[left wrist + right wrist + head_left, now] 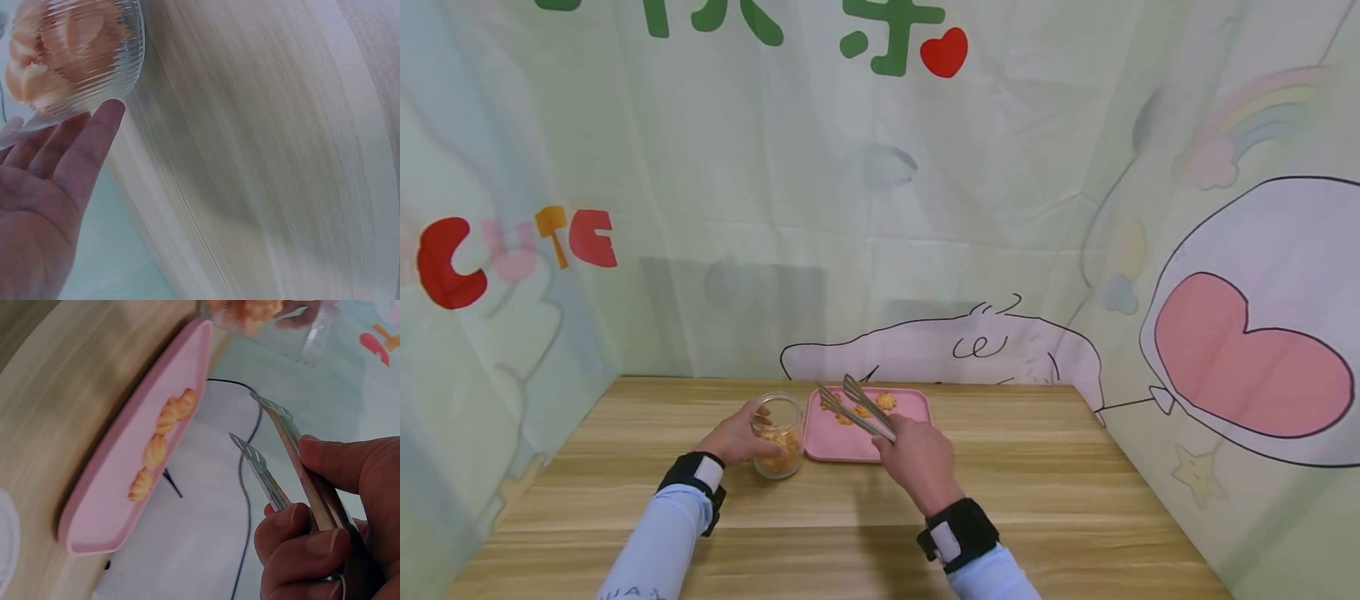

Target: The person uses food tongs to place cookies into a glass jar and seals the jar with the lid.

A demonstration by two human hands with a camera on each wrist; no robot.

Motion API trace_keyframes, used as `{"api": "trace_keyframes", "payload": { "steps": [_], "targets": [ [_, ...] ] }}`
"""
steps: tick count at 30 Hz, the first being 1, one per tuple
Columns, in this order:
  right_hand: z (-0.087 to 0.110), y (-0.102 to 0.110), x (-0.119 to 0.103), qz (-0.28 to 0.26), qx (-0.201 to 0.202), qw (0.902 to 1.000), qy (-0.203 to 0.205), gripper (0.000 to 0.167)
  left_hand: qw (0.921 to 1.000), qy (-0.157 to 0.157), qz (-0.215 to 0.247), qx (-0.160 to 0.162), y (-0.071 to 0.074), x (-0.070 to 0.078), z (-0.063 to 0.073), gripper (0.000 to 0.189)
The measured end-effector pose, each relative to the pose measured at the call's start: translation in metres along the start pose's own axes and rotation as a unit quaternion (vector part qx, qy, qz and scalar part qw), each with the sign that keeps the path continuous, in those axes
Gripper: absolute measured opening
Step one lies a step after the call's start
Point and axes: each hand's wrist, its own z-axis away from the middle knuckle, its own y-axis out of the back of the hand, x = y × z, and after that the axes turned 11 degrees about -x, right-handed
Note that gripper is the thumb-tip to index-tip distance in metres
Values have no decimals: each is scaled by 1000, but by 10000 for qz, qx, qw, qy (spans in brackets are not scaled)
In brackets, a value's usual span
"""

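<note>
My left hand (743,435) grips a clear glass jar (777,408) around its side, thumb at the front. Inside the ribbed jar lies a heap of golden ridged cookies (69,44). With my right hand (922,462) I hold metal tongs (867,411) by the handles; their slotted tips are spread apart with nothing between them. The tongs reach over a pink tray (842,446), beside the jar. Several cookies (155,450) sit on the tray toward its far side. In the head view the tongs and right hand cover part of the tray.
All of this stands on a wood-grain table (1037,483). A printed cloth backdrop (737,208) rises behind the table and along both sides. A pale round object (6,544) shows partly at the left edge of the right wrist view.
</note>
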Motion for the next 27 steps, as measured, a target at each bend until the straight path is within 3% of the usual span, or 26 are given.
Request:
{"api": "trace_keyframes", "payload": {
  "steps": [8, 22, 27],
  "targets": [
    [-11, -10, 10, 235, -328, 9986, -353, 36, 9999, 101, 51, 25, -1, 2, 0, 75],
    [-28, -21, 10, 734, -528, 9955, -290, 27, 9999, 127, 49, 28, -1, -2, -2, 76],
    [-31, -26, 12, 614, -607, 9960, -222, 25, 9998, 166, 51, 28, 0, -2, -2, 77]
  ]
}}
